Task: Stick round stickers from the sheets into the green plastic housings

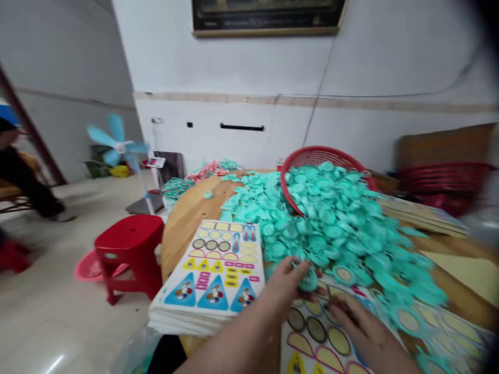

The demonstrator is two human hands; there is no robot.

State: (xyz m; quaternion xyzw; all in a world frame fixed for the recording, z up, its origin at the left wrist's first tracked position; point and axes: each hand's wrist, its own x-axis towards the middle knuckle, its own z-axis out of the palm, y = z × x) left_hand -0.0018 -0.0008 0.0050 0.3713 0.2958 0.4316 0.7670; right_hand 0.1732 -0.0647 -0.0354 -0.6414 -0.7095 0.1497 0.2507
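My left hand (284, 291) grips a round teal plastic tag (309, 280) at the near edge of a large heap of similar teal tags (327, 223). My right hand (362, 327) lies with its fingers extended on a printed sticker sheet (307, 337), touching the sheet's oval yellow stickers. Nothing shows in that hand. A thick stack of sticker sheets (210, 275), printed with blue triangles and yellow shapes, sits to the left of my hands on a round wooden table (183, 239). Several tags lying on the right have yellow centres.
A tipped red basket (319, 158) spills tags behind the heap. A red stool (128, 249) and pink basin (91, 267) sit left of the table, beyond them a blue fan (117, 145) and a seated person (23, 176). Stacked red baskets (444, 187) stand at right.
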